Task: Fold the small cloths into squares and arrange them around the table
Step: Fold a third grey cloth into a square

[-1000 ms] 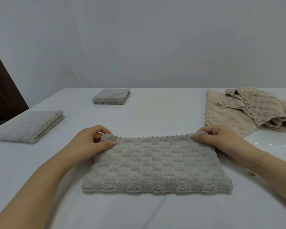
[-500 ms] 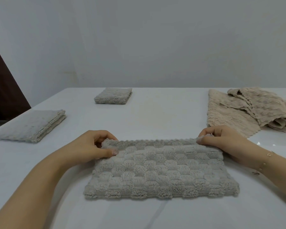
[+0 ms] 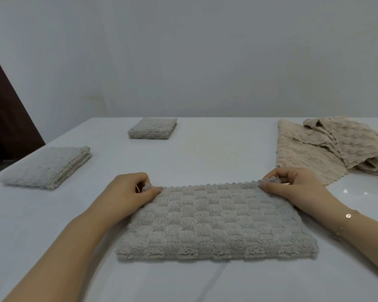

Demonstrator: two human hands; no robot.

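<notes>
At the near middle of the table (image 3: 216,149) lies a grey cloth (image 3: 216,221), folded over once into a wide rectangle, its thick folded edge toward the person and its scalloped edges along the far side. Its surface has a raised checker pattern. The left hand (image 3: 129,189) pinches the far left corner between thumb and curled fingers, with a bit of the corner bunched up inside the grip. The right hand (image 3: 292,185) pinches the far right corner the same way, thumb on top of the cloth, fingers curled round the lifted edge. Both forearms reach in from the near corners of the view, and the cloth rests flat between them.

Left of it, well apart and near the table's left edge, sits a folded pale square (image 3: 47,166), its layered edges facing right. Farther back, near the far edge and left of centre, sits a smaller-looking folded grey square (image 3: 153,128). On the far right lies a beige pile (image 3: 327,147) of unfolded cloths: one spread flat, others crumpled on top of it, running out of view at the right edge. A thin bracelet (image 3: 348,215) circles the right wrist. Behind the table stands a plain pale wall (image 3: 194,57), with a dark panel (image 3: 7,118) at the left.
</notes>
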